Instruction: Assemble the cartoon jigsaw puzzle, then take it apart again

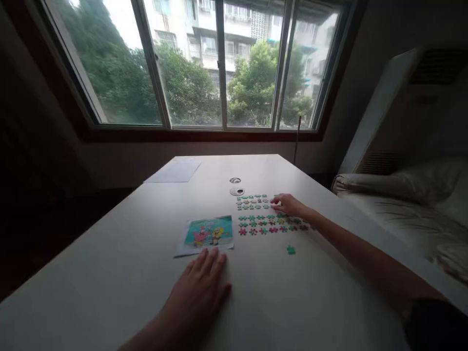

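Note:
My left hand (pixel 203 287) lies flat on the white table (pixel 120 273), fingers stretched out. Its fingertips touch the lower edge of a printed picture sheet (pixel 210 231) with a pink starfish and a yellow sponge figure on teal. To the right of the sheet, loose jigsaw puzzle pieces (pixel 273 229) lie in several rows, mostly green, some pink and pale. My right hand (pixel 288 204) reaches over the right end of the upper rows, thumb and fingers curled in a pinch at a small puzzle piece, mostly hidden. One green puzzle piece (pixel 290 249) lies apart, nearer to me.
Two round grommets (pixel 237 191) sit in the tabletop behind the pieces. White paper (pixel 174 170) lies at the far left corner. A wide window (pixel 219 73) is beyond the table; a pale sofa (pixel 395 204) and a tall cabinet-like unit (pixel 387 107) stand at right.

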`<state>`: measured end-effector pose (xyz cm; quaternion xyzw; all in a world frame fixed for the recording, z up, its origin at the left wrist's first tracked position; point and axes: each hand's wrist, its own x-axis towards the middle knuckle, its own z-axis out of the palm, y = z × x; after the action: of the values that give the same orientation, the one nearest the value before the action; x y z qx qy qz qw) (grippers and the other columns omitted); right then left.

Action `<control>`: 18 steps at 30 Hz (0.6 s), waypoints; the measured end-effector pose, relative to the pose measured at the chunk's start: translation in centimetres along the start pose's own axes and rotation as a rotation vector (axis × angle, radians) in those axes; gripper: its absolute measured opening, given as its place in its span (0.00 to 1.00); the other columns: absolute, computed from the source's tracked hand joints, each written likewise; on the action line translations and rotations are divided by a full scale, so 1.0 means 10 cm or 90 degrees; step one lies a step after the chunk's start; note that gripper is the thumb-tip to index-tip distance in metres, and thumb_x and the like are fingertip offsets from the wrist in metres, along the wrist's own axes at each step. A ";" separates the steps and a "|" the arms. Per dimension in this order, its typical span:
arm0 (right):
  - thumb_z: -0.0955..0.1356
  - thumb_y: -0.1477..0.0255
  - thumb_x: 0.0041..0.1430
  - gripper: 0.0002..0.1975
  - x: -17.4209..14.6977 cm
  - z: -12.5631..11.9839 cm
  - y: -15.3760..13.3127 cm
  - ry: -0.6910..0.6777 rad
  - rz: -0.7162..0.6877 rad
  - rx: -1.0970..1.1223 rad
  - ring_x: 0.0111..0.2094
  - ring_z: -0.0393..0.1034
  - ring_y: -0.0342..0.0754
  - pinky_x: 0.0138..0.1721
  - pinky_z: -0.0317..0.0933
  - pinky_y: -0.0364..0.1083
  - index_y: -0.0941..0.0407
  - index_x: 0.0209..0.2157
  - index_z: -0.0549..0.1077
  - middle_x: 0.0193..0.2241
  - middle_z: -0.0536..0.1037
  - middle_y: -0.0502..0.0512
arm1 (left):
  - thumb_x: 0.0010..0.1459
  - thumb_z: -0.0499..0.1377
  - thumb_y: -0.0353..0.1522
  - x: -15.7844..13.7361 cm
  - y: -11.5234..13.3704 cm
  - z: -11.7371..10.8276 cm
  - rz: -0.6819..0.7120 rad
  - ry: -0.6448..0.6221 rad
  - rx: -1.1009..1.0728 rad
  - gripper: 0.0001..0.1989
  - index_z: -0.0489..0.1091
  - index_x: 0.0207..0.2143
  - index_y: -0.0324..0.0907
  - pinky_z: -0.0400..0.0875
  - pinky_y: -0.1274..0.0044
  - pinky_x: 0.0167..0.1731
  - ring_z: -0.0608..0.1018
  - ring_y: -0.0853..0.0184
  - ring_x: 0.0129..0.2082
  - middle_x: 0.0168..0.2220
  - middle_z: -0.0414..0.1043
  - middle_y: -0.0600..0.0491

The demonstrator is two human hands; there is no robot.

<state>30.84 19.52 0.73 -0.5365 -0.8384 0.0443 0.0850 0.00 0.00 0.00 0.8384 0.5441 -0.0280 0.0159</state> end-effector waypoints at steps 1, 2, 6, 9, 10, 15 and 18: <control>0.65 0.71 0.52 0.13 0.03 0.00 0.00 -0.008 0.002 0.000 0.38 0.69 0.49 0.38 0.59 0.42 0.57 0.39 0.75 0.37 0.77 0.56 | 0.61 0.43 0.44 -0.01 0.01 -0.01 0.000 -0.004 -0.001 0.29 0.54 0.60 0.38 0.54 0.59 0.54 0.54 0.50 0.60 0.60 0.50 0.43; 0.66 0.71 0.51 0.11 0.05 -0.01 0.00 -0.016 0.002 0.001 0.37 0.70 0.49 0.37 0.59 0.42 0.56 0.37 0.76 0.36 0.77 0.55 | 0.61 0.43 0.44 -0.01 0.01 -0.02 0.000 -0.009 -0.001 0.29 0.54 0.60 0.38 0.54 0.59 0.54 0.54 0.50 0.60 0.60 0.50 0.43; 0.67 0.72 0.50 0.08 0.13 -0.04 0.00 -0.053 -0.009 0.016 0.34 0.70 0.47 0.33 0.60 0.41 0.56 0.33 0.76 0.34 0.77 0.54 | 0.61 0.42 0.45 -0.02 0.03 -0.06 -0.004 -0.032 0.008 0.29 0.54 0.60 0.38 0.54 0.59 0.54 0.53 0.50 0.60 0.61 0.48 0.42; 0.67 0.73 0.49 0.08 0.15 -0.06 0.01 -0.074 -0.019 0.035 0.34 0.70 0.47 0.32 0.60 0.41 0.56 0.34 0.75 0.35 0.77 0.55 | 0.61 0.42 0.45 -0.02 0.04 -0.08 -0.012 -0.040 0.014 0.29 0.53 0.60 0.38 0.54 0.59 0.54 0.52 0.51 0.60 0.61 0.46 0.42; 0.68 0.74 0.48 0.09 0.15 -0.06 0.02 -0.076 -0.020 0.041 0.34 0.69 0.47 0.32 0.60 0.41 0.57 0.34 0.74 0.35 0.76 0.56 | 0.62 0.42 0.45 -0.02 0.04 -0.09 -0.012 -0.041 0.014 0.29 0.52 0.60 0.38 0.54 0.59 0.54 0.52 0.51 0.60 0.61 0.45 0.42; 0.67 0.76 0.49 0.07 0.08 -0.06 0.01 -0.039 -0.029 0.072 0.32 0.68 0.46 0.31 0.59 0.42 0.59 0.33 0.71 0.33 0.75 0.56 | 0.61 0.42 0.45 -0.02 0.04 -0.06 -0.006 -0.023 0.011 0.29 0.53 0.60 0.39 0.55 0.58 0.53 0.53 0.50 0.60 0.61 0.45 0.42; 0.65 0.74 0.53 0.09 -0.05 -0.10 -0.13 -0.013 -0.047 0.099 0.30 0.67 0.44 0.31 0.59 0.41 0.59 0.38 0.69 0.31 0.74 0.54 | 0.61 0.43 0.44 -0.02 0.03 -0.05 -0.006 -0.014 0.009 0.29 0.53 0.60 0.38 0.56 0.57 0.52 0.53 0.49 0.59 0.61 0.45 0.40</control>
<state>30.11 18.48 1.88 -0.4962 -0.8527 0.1118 0.1193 0.24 -0.25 0.50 0.8356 0.5475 -0.0411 0.0162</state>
